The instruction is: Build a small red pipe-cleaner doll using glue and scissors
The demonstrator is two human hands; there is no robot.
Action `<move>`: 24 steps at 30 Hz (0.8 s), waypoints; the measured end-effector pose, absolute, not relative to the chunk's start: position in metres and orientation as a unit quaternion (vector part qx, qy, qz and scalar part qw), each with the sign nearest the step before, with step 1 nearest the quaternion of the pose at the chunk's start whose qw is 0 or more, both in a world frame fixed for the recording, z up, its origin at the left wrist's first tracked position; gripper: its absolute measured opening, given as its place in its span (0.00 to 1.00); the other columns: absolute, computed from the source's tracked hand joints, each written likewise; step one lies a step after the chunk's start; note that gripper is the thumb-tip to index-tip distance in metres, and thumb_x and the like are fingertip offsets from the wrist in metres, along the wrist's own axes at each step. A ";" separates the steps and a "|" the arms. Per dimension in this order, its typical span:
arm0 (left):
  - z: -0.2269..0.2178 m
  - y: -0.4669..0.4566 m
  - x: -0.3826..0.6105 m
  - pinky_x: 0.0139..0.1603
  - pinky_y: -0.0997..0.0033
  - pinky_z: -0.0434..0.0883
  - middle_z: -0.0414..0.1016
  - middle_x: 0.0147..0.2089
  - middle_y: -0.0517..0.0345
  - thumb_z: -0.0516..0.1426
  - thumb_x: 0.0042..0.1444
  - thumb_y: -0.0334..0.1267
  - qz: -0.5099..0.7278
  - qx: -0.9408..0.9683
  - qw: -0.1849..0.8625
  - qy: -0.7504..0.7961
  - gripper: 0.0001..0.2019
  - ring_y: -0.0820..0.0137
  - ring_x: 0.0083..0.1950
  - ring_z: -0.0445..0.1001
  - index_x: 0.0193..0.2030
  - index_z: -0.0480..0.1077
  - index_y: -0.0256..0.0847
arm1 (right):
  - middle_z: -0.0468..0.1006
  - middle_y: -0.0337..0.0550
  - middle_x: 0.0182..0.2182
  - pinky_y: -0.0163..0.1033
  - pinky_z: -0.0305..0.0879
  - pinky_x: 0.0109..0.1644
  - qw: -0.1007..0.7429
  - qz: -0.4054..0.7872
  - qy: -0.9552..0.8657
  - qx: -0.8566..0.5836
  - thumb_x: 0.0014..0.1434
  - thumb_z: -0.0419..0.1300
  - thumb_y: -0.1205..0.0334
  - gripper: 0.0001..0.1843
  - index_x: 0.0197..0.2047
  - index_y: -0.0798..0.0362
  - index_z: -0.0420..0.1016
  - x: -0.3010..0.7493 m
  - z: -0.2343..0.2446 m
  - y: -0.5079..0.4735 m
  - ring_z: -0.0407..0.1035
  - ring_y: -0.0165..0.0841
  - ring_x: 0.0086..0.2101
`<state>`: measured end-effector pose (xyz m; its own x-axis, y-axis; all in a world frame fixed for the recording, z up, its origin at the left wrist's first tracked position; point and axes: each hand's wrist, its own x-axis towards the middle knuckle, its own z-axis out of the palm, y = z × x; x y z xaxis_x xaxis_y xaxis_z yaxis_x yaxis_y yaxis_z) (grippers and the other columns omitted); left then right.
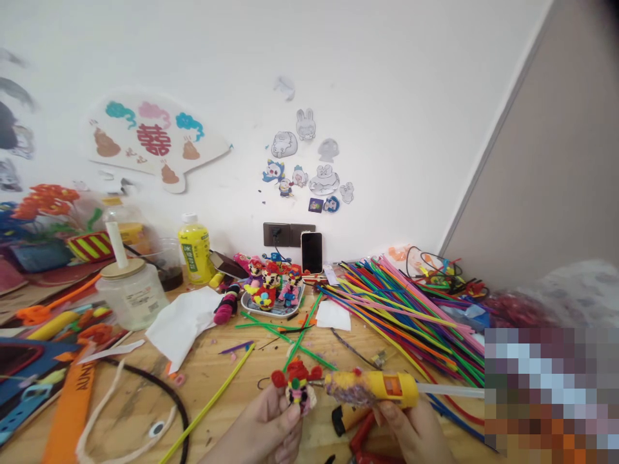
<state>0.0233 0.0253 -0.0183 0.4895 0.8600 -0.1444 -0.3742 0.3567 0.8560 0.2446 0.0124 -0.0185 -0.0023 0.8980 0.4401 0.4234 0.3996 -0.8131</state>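
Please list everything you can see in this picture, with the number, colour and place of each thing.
Wooden tabletop: one, light brown, under the objects.
Pipe cleaners: many, mixed colours, heaped at right.
Tray of small figures: one, white, back centre.
Smartphone: one, black, upright against the wall.
Drink bottle: one, yellow, back left.
Jar with wooden lid: one, clear, left.
Paper fan decoration: one, white with colours, on the wall.
Hot glue gun: one, yellow, in right hand.
Small pipe-cleaner figure: one, red and yellow, in left hand.
Left hand: one, bare, lower centre.
Right hand: one, bare, lower right.
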 end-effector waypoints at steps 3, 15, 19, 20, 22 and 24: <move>-0.019 0.026 0.023 0.18 0.80 0.48 0.56 0.17 0.71 0.63 0.43 0.48 0.405 0.395 0.769 0.299 0.17 0.84 0.16 0.47 0.32 0.67 0.39 | 0.76 0.45 0.21 0.41 0.69 0.33 0.501 0.202 -0.674 -0.505 0.56 0.50 0.41 0.25 0.31 0.52 0.77 0.247 -0.024 0.013 0.70 0.37 0.23; -0.023 0.030 0.022 0.16 0.81 0.48 0.56 0.14 0.73 0.64 0.40 0.50 0.398 0.389 0.785 0.273 0.17 0.85 0.13 0.46 0.28 0.67 0.40 | 0.79 0.45 0.31 0.39 0.69 0.31 0.365 -0.154 -0.811 -0.431 0.57 0.54 0.56 0.13 0.42 0.51 0.71 0.260 -0.019 0.024 0.73 0.39 0.29; -0.021 0.029 0.021 0.16 0.82 0.48 0.56 0.15 0.72 0.65 0.40 0.49 0.403 0.369 0.784 0.294 0.17 0.86 0.14 0.46 0.29 0.68 0.39 | 0.76 0.51 0.37 0.46 0.68 0.36 0.315 -0.235 -0.776 -0.494 0.48 0.50 0.71 0.20 0.46 0.55 0.68 0.260 -0.024 0.037 0.72 0.44 0.34; -0.020 0.029 0.021 0.16 0.82 0.48 0.56 0.15 0.72 0.65 0.40 0.49 0.407 0.365 0.782 0.300 0.17 0.86 0.14 0.47 0.29 0.68 0.39 | 0.76 0.51 0.37 0.47 0.68 0.37 0.310 -0.217 -0.769 -0.515 0.44 0.50 0.73 0.23 0.46 0.55 0.68 0.261 -0.027 0.040 0.71 0.44 0.35; -0.017 0.028 0.021 0.16 0.82 0.48 0.57 0.14 0.72 0.65 0.40 0.48 0.425 0.356 0.773 0.308 0.17 0.86 0.14 0.48 0.29 0.67 0.39 | 0.74 0.49 0.38 0.47 0.67 0.40 0.322 -0.157 -0.760 -0.542 0.39 0.48 0.75 0.27 0.45 0.54 0.67 0.264 -0.030 0.044 0.69 0.43 0.39; -0.016 0.027 0.021 0.16 0.82 0.49 0.58 0.14 0.71 0.65 0.40 0.47 0.441 0.349 0.764 0.317 0.16 0.85 0.13 0.50 0.28 0.67 0.39 | 0.72 0.47 0.40 0.46 0.66 0.44 0.350 -0.100 -0.756 -0.544 0.37 0.47 0.76 0.28 0.44 0.52 0.66 0.266 -0.027 0.043 0.67 0.41 0.42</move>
